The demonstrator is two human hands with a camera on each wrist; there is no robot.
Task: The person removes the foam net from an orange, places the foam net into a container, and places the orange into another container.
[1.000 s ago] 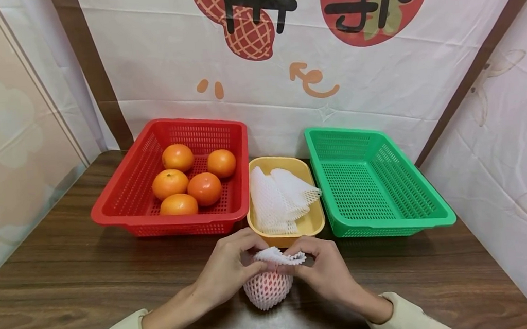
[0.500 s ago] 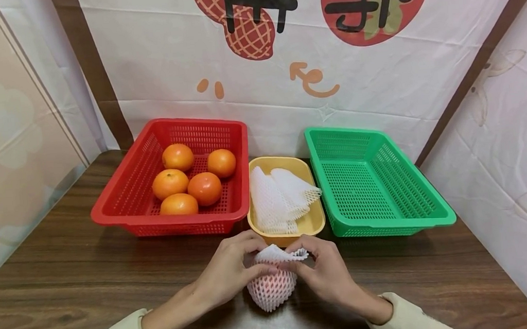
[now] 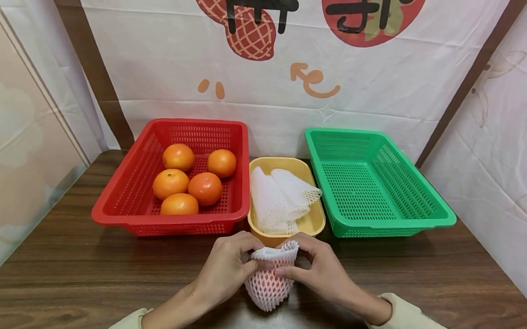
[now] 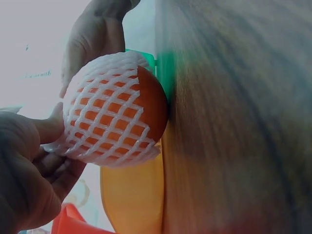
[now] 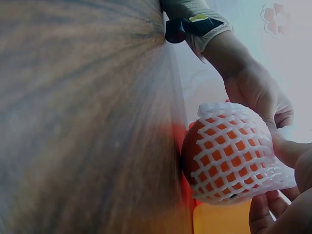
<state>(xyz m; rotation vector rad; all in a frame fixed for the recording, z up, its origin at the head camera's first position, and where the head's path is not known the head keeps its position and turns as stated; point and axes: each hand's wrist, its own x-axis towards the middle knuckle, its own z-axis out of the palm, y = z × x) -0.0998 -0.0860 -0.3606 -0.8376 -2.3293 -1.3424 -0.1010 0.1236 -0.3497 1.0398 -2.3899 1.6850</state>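
Note:
A white foam net sleeve [image 3: 269, 289] covers most of an orange [image 4: 155, 106], which sits on the table in front of the yellow tub. Bare orange skin shows at the bottom, below the sleeve's lower edge, in both wrist views. My left hand [image 3: 225, 265] pinches the sleeve's upper part from the left, thumb on the near side. From the right, my right hand [image 3: 322, 269] pinches the same upper part, its thumb pressed on the mesh. The sleeve's loose mouth stands up between the hands, above the fruit. Some fingertips are hidden behind the net.
Behind the hands stands a yellow tub [image 3: 318, 222] with several white foam net sleeves [image 3: 271, 200]. To its left, a red basket [image 3: 122, 196] holds several oranges [image 3: 170, 183]. A green basket [image 3: 358, 190] is at the right. A printed cloth [image 3: 158, 69] hangs behind.
The sleeve's folded top has been pulled up into a more upright, open mouth. Both hands keep hold of it, and the wrapped orange has shifted slightly, first right, then back left.

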